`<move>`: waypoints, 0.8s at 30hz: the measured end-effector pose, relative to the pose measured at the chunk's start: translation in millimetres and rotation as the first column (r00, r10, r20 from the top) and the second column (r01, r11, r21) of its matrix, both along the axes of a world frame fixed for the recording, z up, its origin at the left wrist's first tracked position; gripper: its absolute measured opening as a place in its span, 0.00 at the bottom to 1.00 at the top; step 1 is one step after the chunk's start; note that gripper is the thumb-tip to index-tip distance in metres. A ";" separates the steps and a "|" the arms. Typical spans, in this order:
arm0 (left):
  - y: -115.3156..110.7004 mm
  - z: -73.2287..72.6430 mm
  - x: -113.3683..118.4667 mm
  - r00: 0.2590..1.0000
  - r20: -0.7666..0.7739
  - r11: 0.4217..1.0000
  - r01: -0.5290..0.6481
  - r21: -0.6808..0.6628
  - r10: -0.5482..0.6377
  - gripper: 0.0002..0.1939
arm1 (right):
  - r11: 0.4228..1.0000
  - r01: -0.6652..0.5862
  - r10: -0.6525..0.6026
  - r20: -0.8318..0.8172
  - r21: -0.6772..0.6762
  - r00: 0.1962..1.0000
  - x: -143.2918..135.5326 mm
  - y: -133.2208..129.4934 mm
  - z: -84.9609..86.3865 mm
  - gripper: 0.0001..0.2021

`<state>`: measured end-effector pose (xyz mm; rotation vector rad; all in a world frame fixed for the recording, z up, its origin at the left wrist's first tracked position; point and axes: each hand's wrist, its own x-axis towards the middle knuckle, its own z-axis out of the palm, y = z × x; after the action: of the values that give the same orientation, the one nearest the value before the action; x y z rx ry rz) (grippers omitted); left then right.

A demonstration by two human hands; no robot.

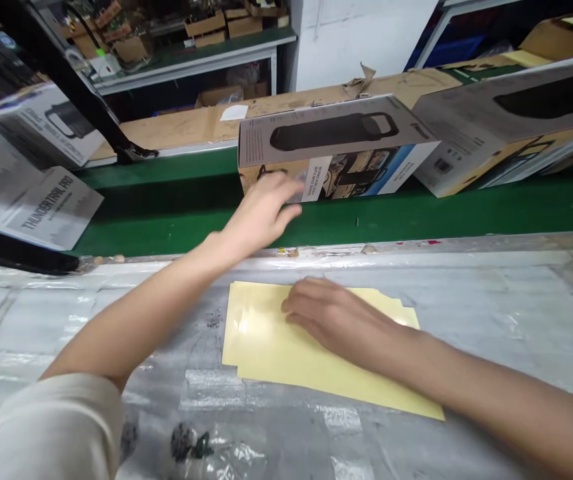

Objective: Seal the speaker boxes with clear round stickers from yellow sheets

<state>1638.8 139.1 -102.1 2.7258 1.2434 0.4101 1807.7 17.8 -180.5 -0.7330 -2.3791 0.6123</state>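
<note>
My left hand (266, 207) reaches over the green conveyor belt (176, 227), its fingers apart at the near lower left corner of a printed box (326, 133); whether they touch it I cannot tell. The box shows a dark handled product on its upper face. My right hand (323, 310) rests on yellow sheets (276, 347) lying on the plastic-covered table. Its fingers are curled and pressed together, and what is under the fingertips is hidden.
More printed boxes stand on the belt, one at the right (496, 127) and others at the left (56, 207). A black metal frame (81, 87) crosses the left side. Beyond the belt lie flattened cardboard (181, 127) and a green shelf (216, 50) with cartons.
</note>
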 end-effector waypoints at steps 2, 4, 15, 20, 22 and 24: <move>-39.6 -7.5 -25.2 0.996 0.007 0.972 0.092 -0.215 -0.092 0.09 | 1.000 -0.012 0.013 0.047 -0.018 0.999 -14.8 -18.7 -15.3 0.09; -70.6 -20.8 -46.7 0.989 0.027 0.908 0.143 -0.393 -0.145 0.06 | 1.000 -0.004 0.004 0.058 -0.007 0.998 -22.9 -24.0 -23.6 0.09; -105.4 -54.7 -77.9 0.989 0.088 0.906 0.145 -0.398 -0.119 0.09 | 0.996 0.071 -0.071 0.003 -0.056 0.997 -30.6 -38.1 -23.1 0.09; -113.3 -65.5 -81.7 0.986 -0.057 0.957 0.134 -0.257 -0.154 0.09 | 0.993 0.114 -0.117 -0.078 -0.041 0.990 -31.4 -45.6 -30.0 0.11; -114.9 -65.6 -82.2 0.977 -0.111 0.969 0.157 -0.191 -0.180 0.09 | 0.984 0.104 -0.122 -0.118 -0.142 0.985 -29.7 -47.1 -27.7 0.10; -117.7 -63.3 -82.2 0.963 -0.177 0.974 0.181 -0.137 -0.204 0.10 | 0.954 0.068 -0.119 -0.162 -0.290 0.979 -24.7 -45.7 -22.2 0.08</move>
<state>1556.6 21.4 -165.4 2.7997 0.9893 0.0530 1783.0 -27.9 -202.7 -0.8692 -2.1023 0.9503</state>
